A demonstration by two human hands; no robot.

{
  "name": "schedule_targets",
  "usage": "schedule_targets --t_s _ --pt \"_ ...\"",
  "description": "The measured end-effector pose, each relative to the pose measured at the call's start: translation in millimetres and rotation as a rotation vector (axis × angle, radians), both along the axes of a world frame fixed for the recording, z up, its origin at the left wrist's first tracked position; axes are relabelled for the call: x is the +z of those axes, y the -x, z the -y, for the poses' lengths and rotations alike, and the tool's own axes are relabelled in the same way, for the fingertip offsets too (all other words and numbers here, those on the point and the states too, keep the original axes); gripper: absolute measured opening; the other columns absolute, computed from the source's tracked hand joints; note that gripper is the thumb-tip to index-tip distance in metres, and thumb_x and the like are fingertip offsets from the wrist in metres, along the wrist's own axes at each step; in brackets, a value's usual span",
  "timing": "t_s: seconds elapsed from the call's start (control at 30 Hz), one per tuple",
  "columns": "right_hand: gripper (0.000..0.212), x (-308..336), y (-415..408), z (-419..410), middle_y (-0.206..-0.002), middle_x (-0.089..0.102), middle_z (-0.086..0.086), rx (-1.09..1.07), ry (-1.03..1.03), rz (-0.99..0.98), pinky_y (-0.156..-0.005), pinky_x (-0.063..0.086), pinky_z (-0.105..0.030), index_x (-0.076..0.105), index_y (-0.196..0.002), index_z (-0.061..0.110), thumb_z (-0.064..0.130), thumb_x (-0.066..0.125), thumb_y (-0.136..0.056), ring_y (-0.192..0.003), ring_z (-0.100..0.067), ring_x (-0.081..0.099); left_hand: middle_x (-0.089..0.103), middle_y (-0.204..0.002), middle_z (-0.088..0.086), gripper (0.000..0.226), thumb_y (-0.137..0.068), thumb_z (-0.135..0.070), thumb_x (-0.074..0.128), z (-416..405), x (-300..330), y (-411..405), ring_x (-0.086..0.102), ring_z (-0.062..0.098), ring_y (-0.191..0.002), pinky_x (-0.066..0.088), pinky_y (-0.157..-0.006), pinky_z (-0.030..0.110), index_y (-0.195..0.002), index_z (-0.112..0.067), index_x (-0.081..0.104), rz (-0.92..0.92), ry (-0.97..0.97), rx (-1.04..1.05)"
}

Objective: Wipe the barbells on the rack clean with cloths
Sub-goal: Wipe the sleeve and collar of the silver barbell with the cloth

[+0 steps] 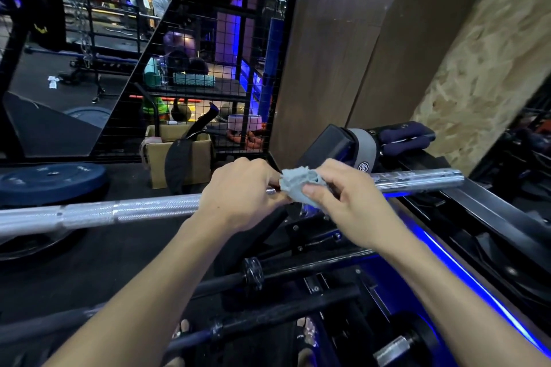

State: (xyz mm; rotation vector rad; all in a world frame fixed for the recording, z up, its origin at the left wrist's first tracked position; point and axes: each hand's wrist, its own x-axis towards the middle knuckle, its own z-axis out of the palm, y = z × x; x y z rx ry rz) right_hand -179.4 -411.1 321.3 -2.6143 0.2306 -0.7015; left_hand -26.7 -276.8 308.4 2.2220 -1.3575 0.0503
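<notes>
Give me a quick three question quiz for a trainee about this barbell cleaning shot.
1. True or false: the grey cloth is pressed against the silver barbell.
2. Which hand grips the bar to the left of the cloth? A) left hand B) right hand
3. Fill in: the black barbells lie ____ the silver one in the picture.

Key: 1 true; 2 A; 3 below.

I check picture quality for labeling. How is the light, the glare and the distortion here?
Head view: dim room with blue strip light at right; glare on the silver barbell; wide-angle bending at the edges; hands and cloth fairly sharp, background soft.
</notes>
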Motion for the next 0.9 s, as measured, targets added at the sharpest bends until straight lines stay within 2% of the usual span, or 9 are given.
schedule_targets --t_s 0.07,0.17,0.43,0.5,0.57,0.63,0.77,0.83,0.9 --pt "0.024 14.0 -0.1 15.9 -0.079 0.061 0.000 -0.025 -0.040 0.060 -0.073 0.044 -0.036 0.067 -0.083 0.012 0.032 0.060 -0.093 -0.073 -0.011 0.054 0.073 -0.090 -0.018 0.037 -0.086 -0.073 0.059 -0.7 1.1 0.2 0.064 0.016 -0.089 0.041 -0.072 0.031 -0.111 -0.050 0.073 -0.001 0.007 -0.012" --pt "0.010 43.3 -2.9 40.1 -0.083 0.070 0.008 -0.097 -0.193 0.279 -0.071 0.048 -0.031 0.071 -0.097 0.014 0.022 0.064 -0.098 -0.075 -0.003 0.056 0.073 -0.115 -0.021 0.036 -0.085 -0.072 0.061 -0.6 0.4 -2.1 0.065 0.016 -0.110 0.044 -0.076 0.031 -0.111 -0.050 0.074 -0.020 0.031 -0.017" --pt "0.014 3.0 -8.5 11.2 -0.073 0.059 0.008 -0.027 -0.022 0.057 -0.067 0.043 -0.034 0.050 -0.094 0.028 0.021 0.055 -0.104 -0.065 -0.014 0.054 0.074 -0.112 -0.021 0.043 -0.083 -0.076 0.061 2.2 -4.1 -6.4 0.067 0.014 -0.107 0.049 -0.080 0.033 -0.113 -0.048 0.074 -0.010 0.030 0.005" --pt "0.010 -11.3 6.3 -0.5 -0.068 0.057 0.014 -0.015 0.056 0.113 -0.060 0.040 -0.027 0.053 -0.100 0.026 0.018 0.055 -0.104 -0.060 -0.006 0.052 0.074 -0.109 -0.020 0.043 -0.083 -0.077 0.059 2.8 -3.9 -6.2 0.066 0.015 -0.103 0.045 -0.075 0.032 -0.112 -0.049 0.074 -0.002 0.019 0.007" --pt "0.016 -24.7 21.0 -12.0 -0.081 0.062 0.029 -0.020 0.105 0.144 -0.066 0.041 -0.013 0.060 -0.117 0.024 0.017 0.056 -0.103 -0.067 0.011 0.053 0.073 -0.111 -0.021 0.040 -0.085 -0.074 0.060 3.0 -4.9 -6.0 0.066 0.016 -0.104 0.047 -0.077 0.034 -0.112 -0.049 0.074 -0.003 0.011 0.007" --pt "0.023 -27.1 21.8 -12.7 -0.092 0.065 0.026 -0.017 0.115 0.157 -0.067 0.040 -0.012 0.061 -0.126 0.023 0.023 0.052 -0.104 -0.071 0.015 0.053 0.073 -0.111 -0.021 0.037 -0.085 -0.074 0.060 3.1 -4.6 -4.6 0.067 0.016 -0.106 0.050 -0.079 0.035 -0.111 -0.051 0.074 -0.005 0.018 0.005" --pt "0.009 -8.8 -9.6 1.0 -0.065 0.056 0.019 -0.061 0.068 0.162 -0.055 0.034 -0.020 0.052 -0.099 0.017 0.022 0.051 -0.106 -0.059 0.000 0.052 0.074 -0.093 -0.018 0.034 -0.084 -0.076 0.060 2.5 -1.6 -1.4 0.066 0.017 -0.095 0.045 -0.072 0.032 -0.105 -0.053 0.074 0.000 0.022 0.006" --pt "0.005 -17.9 -5.8 -5.8 -0.073 0.063 0.016 -0.047 0.053 0.174 -0.058 0.041 -0.025 0.057 -0.104 0.017 0.018 0.052 -0.106 -0.063 -0.004 0.057 0.069 -0.086 -0.020 0.031 -0.085 -0.074 0.061 1.4 -0.7 -0.9 0.065 0.015 -0.091 0.043 -0.071 0.032 -0.105 -0.054 0.074 -0.001 0.015 0.000" --pt "0.018 -35.0 15.8 -17.7 -0.092 0.071 0.020 -0.047 0.053 0.194 -0.068 0.046 -0.015 0.061 -0.119 0.019 0.014 0.056 -0.104 -0.079 0.001 0.065 0.071 -0.092 -0.023 0.031 -0.085 -0.072 0.062 1.8 -1.4 -2.0 0.065 0.014 -0.094 0.043 -0.071 0.032 -0.104 -0.052 0.075 -0.007 0.015 0.003"
